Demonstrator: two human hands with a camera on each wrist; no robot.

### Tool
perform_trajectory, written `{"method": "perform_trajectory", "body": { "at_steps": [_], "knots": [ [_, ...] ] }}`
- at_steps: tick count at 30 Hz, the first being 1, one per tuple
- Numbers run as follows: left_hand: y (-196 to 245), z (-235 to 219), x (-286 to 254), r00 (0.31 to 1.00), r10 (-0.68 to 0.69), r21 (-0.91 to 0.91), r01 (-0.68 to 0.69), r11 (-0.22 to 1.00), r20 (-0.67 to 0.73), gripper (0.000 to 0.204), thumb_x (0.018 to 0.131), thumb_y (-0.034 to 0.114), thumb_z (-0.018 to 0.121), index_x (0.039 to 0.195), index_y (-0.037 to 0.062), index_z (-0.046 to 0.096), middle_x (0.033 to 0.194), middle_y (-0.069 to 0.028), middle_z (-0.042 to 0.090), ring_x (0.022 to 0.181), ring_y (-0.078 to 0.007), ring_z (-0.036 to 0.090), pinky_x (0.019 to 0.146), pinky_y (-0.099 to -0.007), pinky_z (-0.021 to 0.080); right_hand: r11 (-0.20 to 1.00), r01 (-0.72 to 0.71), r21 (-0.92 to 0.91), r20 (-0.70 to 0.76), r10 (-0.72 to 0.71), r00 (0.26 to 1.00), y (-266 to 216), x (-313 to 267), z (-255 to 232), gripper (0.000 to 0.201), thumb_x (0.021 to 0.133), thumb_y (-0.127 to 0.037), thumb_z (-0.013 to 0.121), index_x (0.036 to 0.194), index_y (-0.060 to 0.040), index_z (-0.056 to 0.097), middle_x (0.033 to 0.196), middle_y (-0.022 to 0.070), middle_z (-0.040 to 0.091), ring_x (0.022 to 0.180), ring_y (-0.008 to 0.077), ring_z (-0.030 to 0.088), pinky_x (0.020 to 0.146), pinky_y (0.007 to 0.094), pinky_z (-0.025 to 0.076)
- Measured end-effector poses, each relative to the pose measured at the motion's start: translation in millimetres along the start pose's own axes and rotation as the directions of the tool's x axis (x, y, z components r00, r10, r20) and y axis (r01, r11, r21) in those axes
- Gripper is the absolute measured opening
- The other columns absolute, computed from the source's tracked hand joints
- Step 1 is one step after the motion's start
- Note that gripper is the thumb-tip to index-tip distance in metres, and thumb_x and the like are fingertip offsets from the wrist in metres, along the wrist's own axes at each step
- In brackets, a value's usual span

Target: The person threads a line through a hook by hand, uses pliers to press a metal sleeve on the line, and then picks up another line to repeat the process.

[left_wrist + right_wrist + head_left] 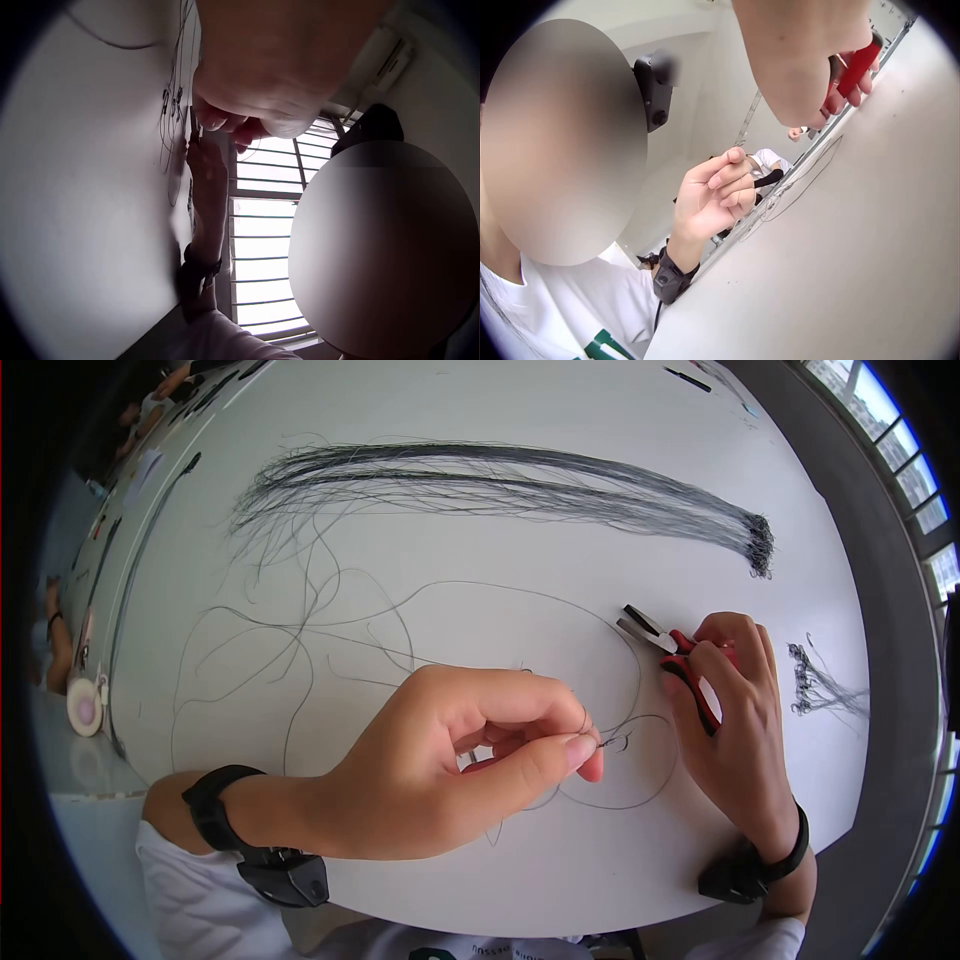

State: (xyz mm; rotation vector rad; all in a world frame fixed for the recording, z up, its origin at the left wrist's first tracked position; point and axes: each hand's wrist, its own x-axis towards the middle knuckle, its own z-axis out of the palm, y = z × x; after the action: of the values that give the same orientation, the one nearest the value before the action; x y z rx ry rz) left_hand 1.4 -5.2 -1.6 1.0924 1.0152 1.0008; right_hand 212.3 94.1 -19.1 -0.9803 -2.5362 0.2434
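Thumb and forefinger of my left hand (450, 770) pinch a thin dark wire (613, 741) near its small hooked end, above the white table. To the right, my right hand (738, 725) grips the red-and-black handles of a pair of pliers (684, 670) whose metal nose points up and left, slightly parted, apart from the pinched wire. In the right wrist view the red pliers handle (859, 69) shows inside the right hand's fingers, and the left hand (716, 187) is raised with its fingers curled in.
Loose wires (300, 626) spread over the table left of centre. A long bundle of wires (500, 455) lies across the back. At right sits a smaller bundle (822, 690) with looped ends. A black pen-like tool (688, 379) is far back; a white roll (87, 705) is at the left.
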Motion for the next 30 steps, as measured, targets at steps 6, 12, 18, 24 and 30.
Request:
{"method": "perform_trajectory", "body": {
  "at_steps": [6, 12, 18, 24, 30],
  "knots": [
    [-1, -2, -1, 0.994, 0.079, 0.178, -0.091, 0.98, 0.072, 0.01, 0.085, 0.001, 0.052, 0.083, -0.0059, 0.059, 0.082, -0.0118, 0.064, 0.063, -0.0083, 0.054, 0.056, -0.0221, 0.043, 0.999, 0.033, -0.032, -0.097, -0.036, 0.995, -11, 1, -6, 0.012, 0.072, -0.002, 0.065, 0.076, 0.0002, 0.054, 0.101, 0.0142, 0.049, 0.089, 0.0296, 0.048, 0.074, 0.037, 0.041],
    [-3, 2, -1, 0.985, 0.145, 0.259, -0.164, 0.952, 0.091, 0.008, 0.084, 0.0, 0.053, 0.082, -0.0043, 0.059, 0.077, -0.0094, 0.065, 0.065, -0.0092, 0.058, 0.06, -0.0224, 0.046, 0.694, 0.052, 0.718, 0.105, -0.182, 0.978, -32, -5, -17, 0.014, 0.069, 0.007, 0.061, 0.081, 0.0006, 0.061, 0.071, 0.0078, 0.059, 0.066, 0.0201, 0.055, 0.06, 0.0281, 0.044],
    [-5, 5, -2, 0.961, 0.262, 0.422, -0.275, 0.864, 0.09, 0.004, 0.081, 0.0, 0.057, 0.082, -0.0019, 0.06, 0.074, -0.0077, 0.065, 0.063, -0.0115, 0.061, 0.057, -0.0226, 0.047, 0.639, -0.015, 0.769, 0.142, -0.149, 0.978, -33, -9, -14, 0.014, 0.069, 0.009, 0.059, 0.081, 0.0007, 0.061, 0.071, 0.0083, 0.059, 0.063, 0.019, 0.056, 0.055, 0.0266, 0.044],
    [-8, 11, 0, 0.914, 0.403, 0.493, -0.37, 0.788, 0.041, 0.007, 0.075, -0.002, 0.064, 0.081, -0.0009, 0.061, 0.073, -0.0076, 0.065, 0.067, -0.014, 0.064, 0.06, -0.0237, 0.05, 0.712, 0.017, 0.702, 0.127, -0.149, 0.981, -35, -13, -11, 0.013, 0.069, 0.008, 0.063, 0.079, 0.0003, 0.06, 0.07, 0.0075, 0.059, 0.061, 0.0185, 0.056, 0.054, 0.0273, 0.044],
    [-8, 10, -1, 0.927, 0.373, 0.494, -0.339, 0.801, 0.03, 0.007, 0.075, -0.001, 0.065, 0.081, 0.0, 0.061, 0.076, -0.0079, 0.066, 0.069, -0.0146, 0.065, 0.061, -0.0235, 0.05, 0.711, 0.032, 0.703, 0.116, -0.158, 0.981, -35, -11, -10, 0.014, 0.068, 0.007, 0.064, 0.08, 0.0003, 0.061, 0.071, 0.0078, 0.059, 0.062, 0.0189, 0.056, 0.054, 0.0275, 0.044]
  ]
}}
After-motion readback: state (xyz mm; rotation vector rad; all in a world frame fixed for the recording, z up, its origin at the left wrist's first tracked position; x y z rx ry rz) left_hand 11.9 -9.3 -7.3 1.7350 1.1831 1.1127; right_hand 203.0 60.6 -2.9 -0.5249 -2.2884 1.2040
